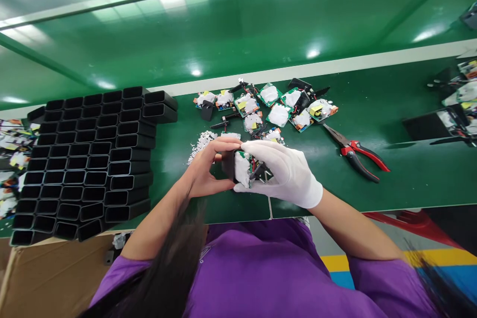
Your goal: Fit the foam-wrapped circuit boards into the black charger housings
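Note:
In the head view my bare left hand (208,169) is wrapped round a black plastic case (228,165) just above the table's front edge. My right hand (285,171), in a white glove, grips a circuit board (243,169) coated with white glue. The board sits at the case's open end; how far inside it reaches is hidden by my fingers. Black and red wires show beside the board under my gloved palm. Behind my hands lie several more glue-covered circuit boards (278,115) with black cables and a pile of white crumbs (203,144).
Stacked black cases (108,151) fill the table's left side, their openings facing me. Red-and-black pliers (352,151) lie to the right. Cased boards with cables (428,124) are at the far right, more boards (17,159) at the far left. A cardboard box (55,278) stands below.

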`<action>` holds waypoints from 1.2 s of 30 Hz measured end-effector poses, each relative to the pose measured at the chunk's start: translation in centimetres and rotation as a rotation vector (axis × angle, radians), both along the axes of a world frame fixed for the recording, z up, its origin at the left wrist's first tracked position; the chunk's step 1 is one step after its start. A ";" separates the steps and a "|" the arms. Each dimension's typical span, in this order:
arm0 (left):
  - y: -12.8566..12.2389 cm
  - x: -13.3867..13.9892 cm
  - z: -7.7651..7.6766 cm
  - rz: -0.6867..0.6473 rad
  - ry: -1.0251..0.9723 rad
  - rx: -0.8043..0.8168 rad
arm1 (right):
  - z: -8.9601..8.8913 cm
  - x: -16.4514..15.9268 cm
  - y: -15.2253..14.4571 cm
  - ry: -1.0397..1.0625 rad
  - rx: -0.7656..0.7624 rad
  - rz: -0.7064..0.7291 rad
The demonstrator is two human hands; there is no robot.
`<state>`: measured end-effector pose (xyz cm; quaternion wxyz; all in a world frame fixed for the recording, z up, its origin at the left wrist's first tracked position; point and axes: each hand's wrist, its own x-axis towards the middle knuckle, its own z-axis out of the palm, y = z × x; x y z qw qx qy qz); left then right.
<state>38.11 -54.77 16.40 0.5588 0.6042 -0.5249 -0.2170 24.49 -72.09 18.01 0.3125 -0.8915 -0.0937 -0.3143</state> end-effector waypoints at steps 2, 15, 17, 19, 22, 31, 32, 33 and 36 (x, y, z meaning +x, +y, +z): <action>0.0 0.0 -0.1 0.001 -0.001 -0.006 | 0.0 0.0 0.0 -0.003 0.000 0.000; 0.1 0.0 -0.8 0.026 0.003 -0.025 | 0.0 0.0 0.1 0.046 0.053 -0.029; 0.1 0.0 -0.7 0.027 0.003 -0.021 | 0.0 -0.1 0.1 0.046 0.064 -0.028; 0.1 0.0 -0.6 0.027 0.017 -0.005 | 0.1 -0.3 0.1 0.060 0.091 -0.013; 0.1 0.0 -0.5 0.020 0.055 0.006 | 0.1 -0.4 0.1 0.078 0.137 -0.014; -0.1 0.2 -0.5 0.018 0.100 -0.008 | 0.2 -0.2 -0.2 0.066 0.165 -0.010; -0.1 0.2 -0.5 0.015 0.100 -0.005 | 0.2 -0.2 -0.2 0.065 0.166 -0.008; -0.1 0.2 -0.5 0.014 0.100 -0.003 | 0.3 -0.2 -0.2 0.062 0.167 -0.005; -0.1 0.1 -0.6 0.018 0.090 -0.009 | 0.3 -0.3 -0.2 0.052 0.164 -0.004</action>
